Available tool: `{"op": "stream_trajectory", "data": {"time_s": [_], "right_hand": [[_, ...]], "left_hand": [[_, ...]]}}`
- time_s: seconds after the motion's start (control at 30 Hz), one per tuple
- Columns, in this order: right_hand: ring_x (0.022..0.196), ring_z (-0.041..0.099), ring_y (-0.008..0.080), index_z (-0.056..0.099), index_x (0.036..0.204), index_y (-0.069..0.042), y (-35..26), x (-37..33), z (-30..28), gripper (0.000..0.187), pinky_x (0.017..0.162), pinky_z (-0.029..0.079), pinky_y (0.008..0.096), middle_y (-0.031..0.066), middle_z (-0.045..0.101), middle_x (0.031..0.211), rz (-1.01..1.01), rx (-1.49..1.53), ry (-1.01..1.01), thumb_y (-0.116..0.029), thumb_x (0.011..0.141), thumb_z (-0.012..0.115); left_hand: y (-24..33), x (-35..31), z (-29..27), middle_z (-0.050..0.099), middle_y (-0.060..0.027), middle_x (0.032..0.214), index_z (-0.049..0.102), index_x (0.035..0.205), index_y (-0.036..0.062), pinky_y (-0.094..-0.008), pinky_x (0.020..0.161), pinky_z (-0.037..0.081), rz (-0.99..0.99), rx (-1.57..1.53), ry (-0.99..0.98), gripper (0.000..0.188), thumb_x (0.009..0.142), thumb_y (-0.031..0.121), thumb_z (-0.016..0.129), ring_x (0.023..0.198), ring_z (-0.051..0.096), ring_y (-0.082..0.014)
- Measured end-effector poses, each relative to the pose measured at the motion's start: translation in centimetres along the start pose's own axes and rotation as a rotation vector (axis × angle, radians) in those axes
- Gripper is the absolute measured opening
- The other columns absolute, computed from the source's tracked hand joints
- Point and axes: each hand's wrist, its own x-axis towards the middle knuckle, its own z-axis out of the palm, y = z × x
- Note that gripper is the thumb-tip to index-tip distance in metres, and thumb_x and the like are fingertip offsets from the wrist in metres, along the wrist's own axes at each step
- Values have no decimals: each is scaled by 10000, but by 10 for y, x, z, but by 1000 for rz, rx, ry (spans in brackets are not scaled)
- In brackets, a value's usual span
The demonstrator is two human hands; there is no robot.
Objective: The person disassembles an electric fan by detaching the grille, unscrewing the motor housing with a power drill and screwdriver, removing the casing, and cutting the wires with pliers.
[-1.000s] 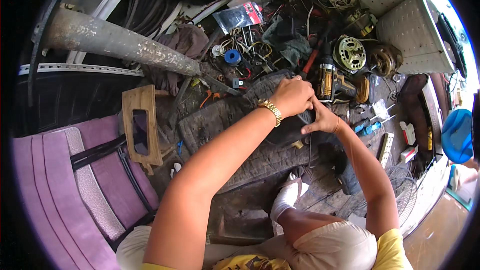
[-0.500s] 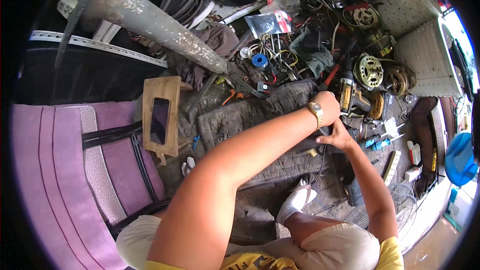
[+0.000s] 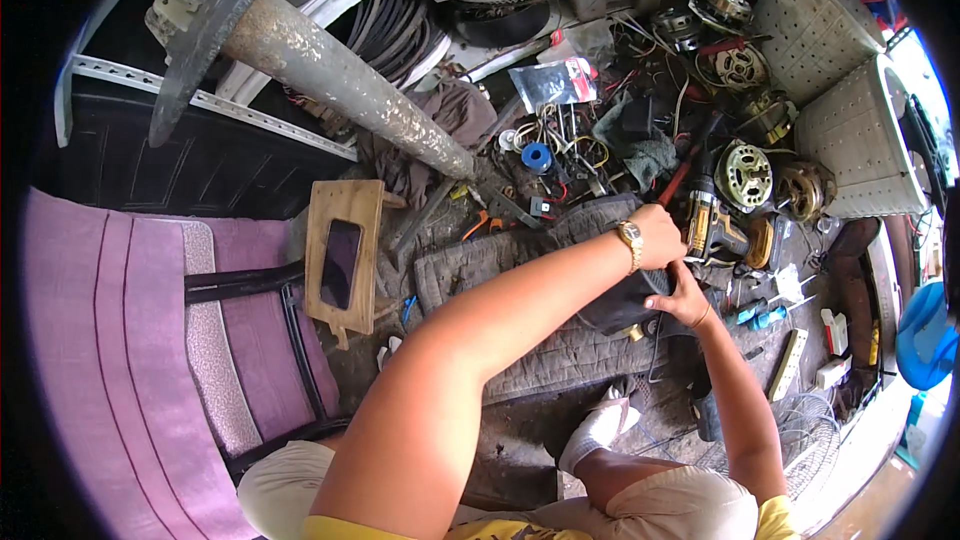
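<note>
A bulky dark part (image 3: 612, 308), with a rounded end and a small brass-coloured knob (image 3: 634, 333) low on it, lies on a dirty quilted mat. I cannot make out its exact kind. My left hand (image 3: 660, 237), wearing a gold watch, is closed at the part's far right end, its fingertips hidden. Just below, my right hand (image 3: 684, 298) grips the same end, thumb pointing left along it and fingers mostly out of sight. Right beside my hands lies a yellow-and-black cordless drill (image 3: 712, 227), touched by neither.
A wooden stool (image 3: 387, 270) bearing a phone (image 3: 342, 262) stands left, near a purple seat (image 3: 250, 310). Tools and wires clutter the far floor around a blue spool (image 3: 536, 157). Motor parts (image 3: 744, 174) lie far right. A rusty post (image 3: 340, 75) slants across the far left.
The view has shifted, so the surroundings sit lower and further right. More of the dark part shows beneath my left wrist. Both hands stay at its end.
</note>
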Motion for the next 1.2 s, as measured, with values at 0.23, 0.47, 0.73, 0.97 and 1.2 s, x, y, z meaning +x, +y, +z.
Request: {"op": "stream_trajectory", "data": {"time_s": [0.23,0.47,0.73,0.97,1.2], "right_hand": [[1473,421,224,379,1600,-13,6,-3,-10,1136,1270,283,393,101,493,1552,35,1,-32,-220,693,1031],[1523,383,238,360,1621,-12,8,7,-17,1156,1293,255,413,116,467,1603,28,-15,-3,-256,706,1022],[1593,289,282,223,1664,61,-24,-6,-1,1417,1319,183,420,150,357,1678,124,13,-13,-406,597,1031],[1522,381,273,191,1675,85,-8,-23,-11,1369,1275,275,371,153,413,1639,-16,26,-10,-265,632,1007],[1411,473,244,382,1597,-15,-17,-15,-5,1115,1221,344,380,96,538,1499,-39,66,-15,-211,664,960]], "left_hand": [[-15,13,-11,798,-98,860,842,958,225,-471,730,606,182,-28,-84,153,911,260,700,866,788,-313],[9,25,8,784,-96,782,847,798,141,-466,706,592,-342,-93,32,327,846,436,714,795,785,-317],[2,8,4,802,-74,849,832,834,216,-513,672,590,-20,-99,46,171,789,351,736,842,790,-312],[17,22,-26,820,-25,960,847,998,285,-467,792,598,65,3,-177,196,864,357,724,970,785,-278],[35,10,-9,758,-147,747,808,727,95,-475,684,572,-375,-188,178,294,785,379,759,748,760,-350]]}}
